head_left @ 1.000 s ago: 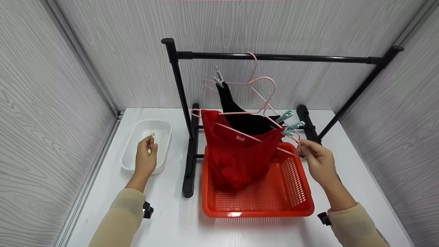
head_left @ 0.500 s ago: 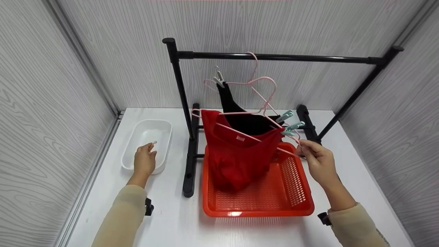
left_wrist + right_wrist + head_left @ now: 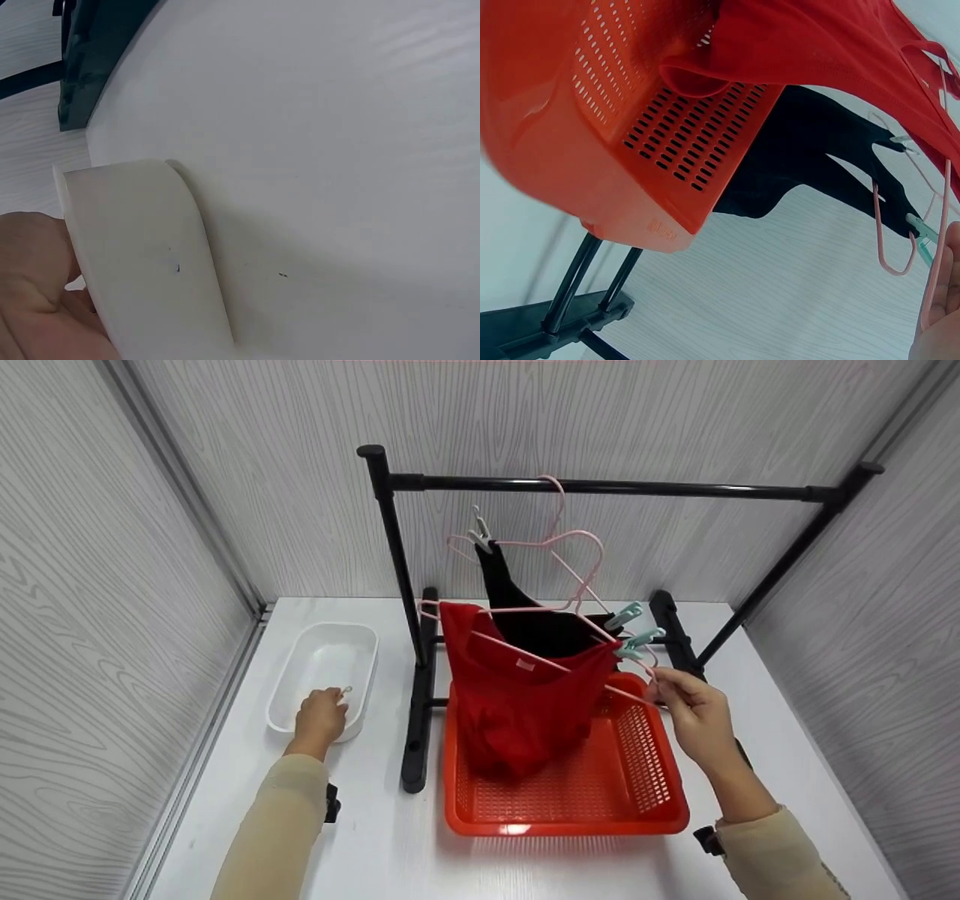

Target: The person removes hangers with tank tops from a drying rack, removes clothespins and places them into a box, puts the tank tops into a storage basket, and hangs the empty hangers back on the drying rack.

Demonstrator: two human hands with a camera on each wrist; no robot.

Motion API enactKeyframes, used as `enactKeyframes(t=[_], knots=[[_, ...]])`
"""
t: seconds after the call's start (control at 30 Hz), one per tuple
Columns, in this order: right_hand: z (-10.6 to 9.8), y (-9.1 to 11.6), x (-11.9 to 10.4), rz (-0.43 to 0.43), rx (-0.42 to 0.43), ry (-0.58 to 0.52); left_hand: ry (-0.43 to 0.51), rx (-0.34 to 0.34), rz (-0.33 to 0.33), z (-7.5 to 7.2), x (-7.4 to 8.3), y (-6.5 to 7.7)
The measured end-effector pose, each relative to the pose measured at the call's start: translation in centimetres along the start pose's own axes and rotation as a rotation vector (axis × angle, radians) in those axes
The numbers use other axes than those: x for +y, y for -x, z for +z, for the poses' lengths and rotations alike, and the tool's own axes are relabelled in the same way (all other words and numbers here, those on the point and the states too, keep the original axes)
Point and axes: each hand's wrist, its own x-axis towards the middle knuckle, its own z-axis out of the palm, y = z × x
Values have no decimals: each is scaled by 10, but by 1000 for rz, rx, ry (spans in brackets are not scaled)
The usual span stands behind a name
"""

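Observation:
Over the near side of a white plastic tub (image 3: 289,729), my left hand (image 3: 321,715) pinches a small tan clothespin (image 3: 345,691), mostly hidden by the fingers. In the left wrist view the tub's outer wall covers the fingertips. My right hand (image 3: 696,711) pinches the right end of a pink hanger (image 3: 555,663). A red tank top (image 3: 525,712) hangs on that hanger, its right strap held by a teal clothespin (image 3: 637,643); no clip shows on its left strap. Behind it, a black top (image 3: 544,634) hangs on another pink hanger (image 3: 559,506), clipped by grey and teal clothespins.
A black garment rack (image 3: 637,487) stands at the back, its feet on the white table (image 3: 375,840). Beneath the red top sits an orange-red perforated basket (image 3: 577,826). Wood-grain panels (image 3: 300,472) enclose the table at the back and sides.
My left hand has moved down toward the near side of the tub, taking the clothespin lower with it. The right hand, the hanger and the red top have stayed nearly still.

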Motion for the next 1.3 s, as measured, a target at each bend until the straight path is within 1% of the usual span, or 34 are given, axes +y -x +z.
enactKeyframes(t=[0.1,0.17,0.33,0.6,0.83,1.03,1.13,1.3], knots=[[0,1,0,5,0,1,-26,-65,-40,-1,2,-1],[0,1,1,4,-1,-3,-37,-93,-55,-2,3,-2],[0,1,2,-4,-1,-6,-45,-128,-69,-2,6,-2],[0,0,-1,12,4,1,-65,-136,-62,-3,6,-2],[1,1,0,30,9,10,-51,-180,-81,-3,7,-4],[0,3,1,42,-4,15,-47,-196,-85,-3,6,-6],[1,1,-6,35,-6,27,-37,-200,-91,-4,6,-5],[4,-4,-28,9,-5,37,-30,-192,-84,-4,6,-5]])
